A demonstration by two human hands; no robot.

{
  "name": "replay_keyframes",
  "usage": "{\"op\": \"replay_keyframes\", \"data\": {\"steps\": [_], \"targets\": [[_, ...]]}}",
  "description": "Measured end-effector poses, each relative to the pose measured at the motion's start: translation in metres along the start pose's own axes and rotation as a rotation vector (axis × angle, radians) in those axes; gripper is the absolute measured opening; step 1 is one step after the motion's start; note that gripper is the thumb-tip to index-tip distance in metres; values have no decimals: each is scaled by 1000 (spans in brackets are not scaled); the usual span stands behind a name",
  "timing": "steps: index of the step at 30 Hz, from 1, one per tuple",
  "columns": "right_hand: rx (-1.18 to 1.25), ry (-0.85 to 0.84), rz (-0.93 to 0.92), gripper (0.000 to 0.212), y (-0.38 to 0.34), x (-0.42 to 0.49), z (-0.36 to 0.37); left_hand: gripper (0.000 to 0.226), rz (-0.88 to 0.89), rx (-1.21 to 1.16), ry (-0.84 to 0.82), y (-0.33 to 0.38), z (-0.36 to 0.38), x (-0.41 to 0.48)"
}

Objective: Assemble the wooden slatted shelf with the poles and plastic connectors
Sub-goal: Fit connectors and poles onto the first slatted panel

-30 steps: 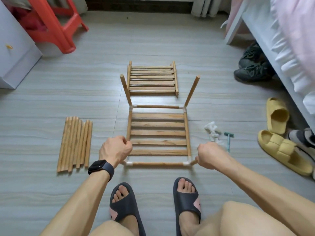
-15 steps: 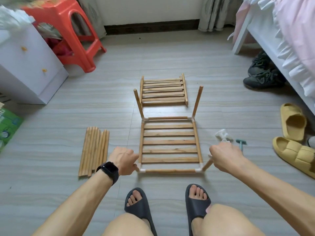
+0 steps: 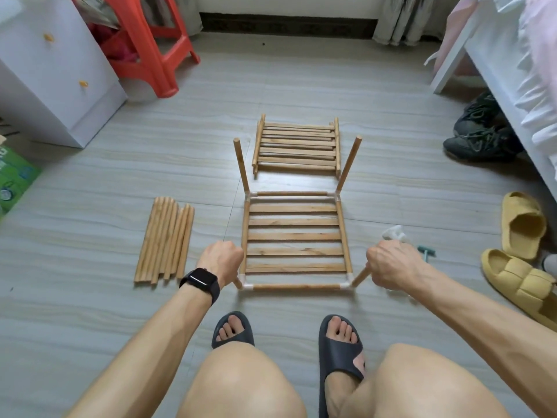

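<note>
Slatted shelf (image 3: 295,236) lies flat on the floor, just ahead of the feet. Left hand (image 3: 221,259) is fisted round the near-left pole (image 3: 237,283), right hand (image 3: 391,267) round the near-right pole (image 3: 360,277), both poles in white corner connectors (image 3: 347,282). Risks: uneven pushing could pop a joint loose or crack the plastic, and leaning poles likely won't line up with the next tier.

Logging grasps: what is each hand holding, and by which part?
Left hand grips the near-left pole, right hand the near-right pole, each round its shaft above the white corner connectors.
</note>
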State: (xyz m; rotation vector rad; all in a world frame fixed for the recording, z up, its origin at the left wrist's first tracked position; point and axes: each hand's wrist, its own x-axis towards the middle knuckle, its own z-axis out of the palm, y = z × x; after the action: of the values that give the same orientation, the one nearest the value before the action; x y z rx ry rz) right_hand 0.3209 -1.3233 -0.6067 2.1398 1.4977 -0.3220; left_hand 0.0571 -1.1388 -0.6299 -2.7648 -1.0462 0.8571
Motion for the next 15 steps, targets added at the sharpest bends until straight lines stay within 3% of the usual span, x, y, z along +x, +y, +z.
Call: {"op": "replay_keyframes", "data": {"steps": [10,15], "targets": [[106,17,81,16,-12,-8,-3,24,-25,-24,1,4,-4,-2],[152,27,111,28,-10,-17,3,30,-5,-69,-11,0,5,-7]]}}
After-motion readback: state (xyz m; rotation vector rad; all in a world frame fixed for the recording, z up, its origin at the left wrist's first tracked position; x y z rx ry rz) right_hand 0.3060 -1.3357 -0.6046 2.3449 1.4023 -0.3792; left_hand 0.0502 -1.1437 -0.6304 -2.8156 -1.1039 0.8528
